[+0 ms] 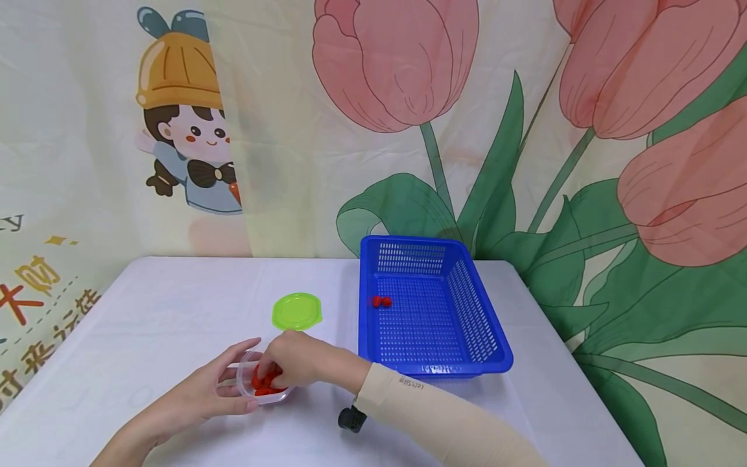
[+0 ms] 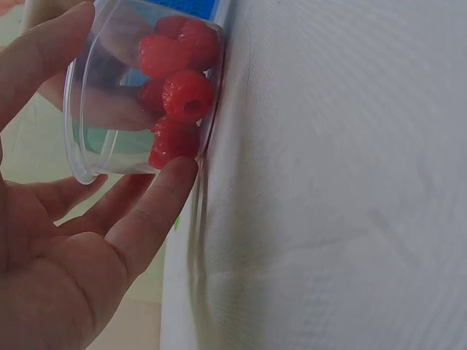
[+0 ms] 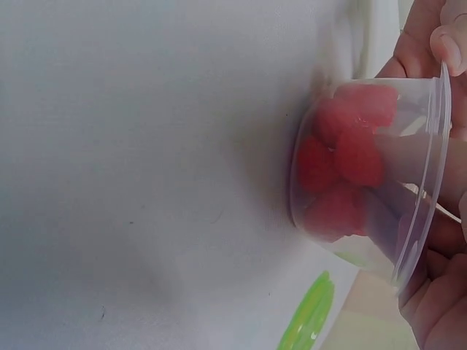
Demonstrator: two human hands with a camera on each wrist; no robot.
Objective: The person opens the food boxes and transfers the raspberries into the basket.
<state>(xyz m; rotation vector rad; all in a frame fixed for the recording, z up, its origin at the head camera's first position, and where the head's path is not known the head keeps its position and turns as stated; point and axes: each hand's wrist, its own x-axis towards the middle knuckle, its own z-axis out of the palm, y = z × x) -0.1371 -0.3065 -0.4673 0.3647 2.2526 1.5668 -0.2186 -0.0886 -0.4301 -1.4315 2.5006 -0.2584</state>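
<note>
A clear plastic tub with several red raspberries inside is on the white tabletop, left of the basket. My left hand holds the tub from its left side, thumb and fingers around the wall. From above, my right hand reaches into the tub, its bent fingers down at the raspberries. I cannot tell whether those fingertips grip one. The tub wall is see-through, and the berries lie heaped on its bottom. Two more raspberries lie side by side in the blue basket, near its left wall.
A bright green lid lies flat just beyond the tub. The blue basket stands at the right, near the back edge of the white-covered table. Behind the table hangs a printed cloth with tulips and a cartoon figure.
</note>
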